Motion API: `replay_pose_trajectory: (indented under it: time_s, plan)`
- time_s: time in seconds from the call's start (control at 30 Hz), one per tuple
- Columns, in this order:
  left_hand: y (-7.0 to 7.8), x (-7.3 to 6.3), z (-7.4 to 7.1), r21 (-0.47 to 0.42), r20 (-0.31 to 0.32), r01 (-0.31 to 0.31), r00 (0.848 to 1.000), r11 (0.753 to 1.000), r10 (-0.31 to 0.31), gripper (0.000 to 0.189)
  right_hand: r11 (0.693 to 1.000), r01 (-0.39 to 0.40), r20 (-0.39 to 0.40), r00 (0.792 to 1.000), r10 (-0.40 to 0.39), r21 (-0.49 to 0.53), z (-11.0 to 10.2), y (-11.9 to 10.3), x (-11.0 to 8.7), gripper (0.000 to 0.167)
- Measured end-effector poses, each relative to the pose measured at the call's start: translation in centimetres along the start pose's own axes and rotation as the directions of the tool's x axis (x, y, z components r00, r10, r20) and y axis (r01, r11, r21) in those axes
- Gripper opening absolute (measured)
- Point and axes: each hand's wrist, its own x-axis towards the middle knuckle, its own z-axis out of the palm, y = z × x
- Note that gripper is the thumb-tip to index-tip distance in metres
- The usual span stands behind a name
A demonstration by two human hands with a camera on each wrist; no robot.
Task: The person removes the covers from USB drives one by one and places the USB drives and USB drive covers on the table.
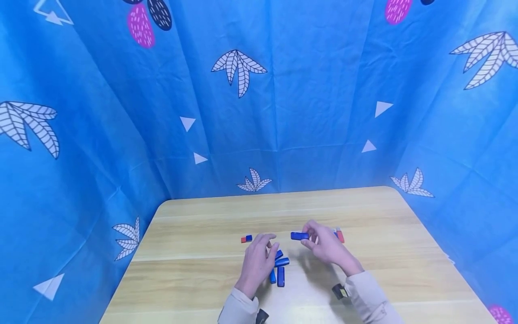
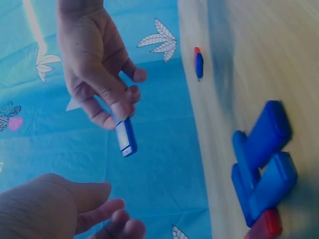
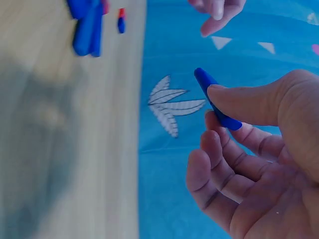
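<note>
My right hand pinches a small dark-blue oblong piece between thumb and fingers, held above the table. In the left wrist view this blue piece shows a pale strip along one face; its exact kind I cannot tell. My left hand hovers over a pile of similar blue pieces, its fingers loosely bent with nothing between them. Part of the pile is hidden behind that hand in the head view. The left wrist view shows a red piece at the pile's edge.
Beyond the left hand lies a small red-and-blue item. Partly behind the right hand sits a red piece with something blue beside it. A wooden table carries everything, and a patterned blue curtain hangs around its back and sides.
</note>
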Motion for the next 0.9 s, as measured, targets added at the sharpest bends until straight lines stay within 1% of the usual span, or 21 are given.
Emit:
replay_pose_trajectory:
  time_s: [0.07,0.13,0.2,0.27,0.33,0.4,0.5,0.6,0.73,0.83,0.9]
  plan:
    - [0.4,0.1,-0.1,-0.02,-0.036,-0.051,0.998,0.998,0.05,0.024,0.999,0.034,-0.013,0.999,-0.034,0.011,-0.2,-0.4,-0.1,0.017]
    - [0.8,0.1,-0.2,-0.043,-0.073,-0.1,0.993,0.994,0.097,0.022,0.997,0.069,-0.025,0.997,-0.069,0.02,-0.5,-0.8,-0.2,0.017]
    - [1.2,0.2,-0.3,-0.059,-0.109,-0.151,0.984,0.987,0.144,0.02,0.994,0.105,-0.036,0.994,-0.104,0.033,-0.7,-1.2,-0.4,0.018]
    - [1.7,0.4,-0.4,-0.063,-0.126,-0.186,0.976,0.98,0.178,0.021,0.988,0.145,-0.044,0.989,-0.143,0.045,-0.8,-1.7,-0.6,0.018]
    - [2.0,0.5,-0.5,-0.066,-0.121,-0.196,0.975,0.978,0.187,0.022,0.982,0.182,-0.045,0.983,-0.18,0.058,-0.9,-2.1,-0.8,0.019]
    - [2.3,0.5,-0.6,-0.072,-0.101,-0.196,0.977,0.978,0.188,0.024,0.975,0.21,-0.04,0.977,-0.207,0.076,-0.9,-2.5,-1.0,0.018]
    - [2.8,0.6,-0.6,-0.135,-0.057,-0.189,0.981,0.973,0.183,0.024,0.97,0.223,-0.028,0.975,-0.221,0.098,-1.1,-2.9,-1.3,0.018]
    - [3.1,0.6,-0.6,-0.205,-0.029,-0.196,0.98,0.959,0.195,0.02,0.969,0.221,-0.023,0.975,-0.22,0.114,-1.3,-3.3,-1.5,0.017]
    - [3.3,0.6,-0.5,-0.253,-0.027,-0.225,0.974,0.941,0.225,0.015,0.965,0.232,-0.042,0.973,-0.229,0.123,-1.5,-3.7,-1.8,0.019]
    - [3.4,0.7,-0.5,-0.278,-0.027,-0.238,0.97,0.931,0.241,0.017,0.96,0.246,-0.061,0.969,-0.24,0.136,-1.6,-4.0,-1.9,0.02]
    - [3.5,0.7,-0.6,-0.295,-0.023,-0.237,0.97,0.926,0.241,0.02,0.957,0.252,-0.069,0.967,-0.244,0.144,-1.6,-4.2,-1.9,0.019]
